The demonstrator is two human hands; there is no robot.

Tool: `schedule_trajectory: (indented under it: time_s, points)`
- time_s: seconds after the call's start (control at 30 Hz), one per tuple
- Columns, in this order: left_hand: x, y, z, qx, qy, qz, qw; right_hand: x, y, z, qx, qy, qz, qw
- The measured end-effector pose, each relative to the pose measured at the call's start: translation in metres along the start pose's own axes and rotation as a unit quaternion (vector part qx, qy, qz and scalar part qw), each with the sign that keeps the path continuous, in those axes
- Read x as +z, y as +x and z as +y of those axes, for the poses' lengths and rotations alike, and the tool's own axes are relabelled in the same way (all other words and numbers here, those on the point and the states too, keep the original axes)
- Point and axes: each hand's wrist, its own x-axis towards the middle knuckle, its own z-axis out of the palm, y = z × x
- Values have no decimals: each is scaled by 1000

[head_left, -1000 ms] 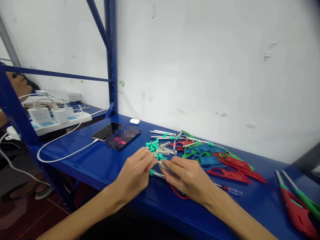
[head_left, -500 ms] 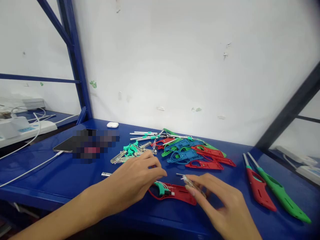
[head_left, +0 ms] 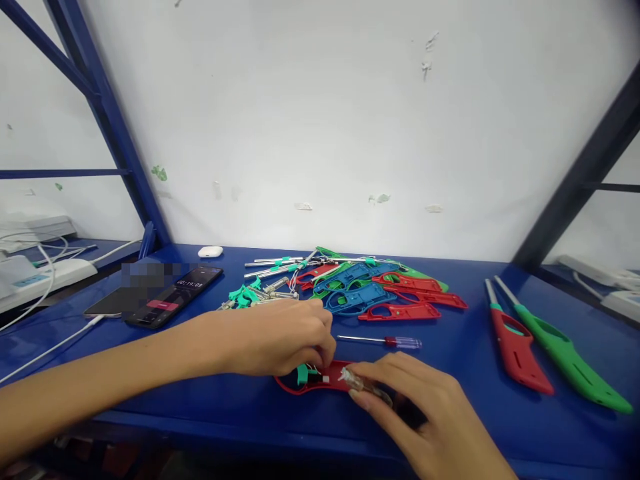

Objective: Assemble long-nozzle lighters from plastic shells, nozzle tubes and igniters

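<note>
So our right hand (head_left: 427,403) has the clear cartridge (head_left: 370,388) pinched between thumb and fingers, whitish end pointing left. Compared with half a second ago, that grip is closer in: the cartridge end now sits right by the red shell half (head_left: 338,384), instead of off past its right end. Can't tell if they touch.

Left of the grip, our left hand (head_left: 290,337) now curls its fingers down over the shell, where half a second ago they're stretched out above it. Fingertips look bunched, but we honestly can't tell if they're clamped on anything. The green trigger (head_left: 303,375) is in the shell, just below that hand.

The screwdriver (head_left: 395,342) shows whole now, just behind the right-hand grip; half a second ago we only get its tip. Further back there's the pile of blue, red and green shells (head_left: 357,298), with metal tubes (head_left: 274,269) to its left. Well right of the grip, the red lighter (head_left: 520,357) and green lighter (head_left: 570,363) lie side by side.
</note>
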Motion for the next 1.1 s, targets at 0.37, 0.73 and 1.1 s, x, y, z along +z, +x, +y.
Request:
schedule_trajectory:
  time_s: [0.37, 0.73, 1.1]
  points:
    - [-4, 4, -6, 37, 4, -11, 999, -1, 0, -1, -6, -15, 5, 1000]
    - [0, 6, -2, 34, 41, 4, 999, 0, -2, 7, -19, -45, -22, 999]
    - [-1, 7, 3, 16, 15, 8, 1000, -1, 2, 0, -25, -27, 8, 999]
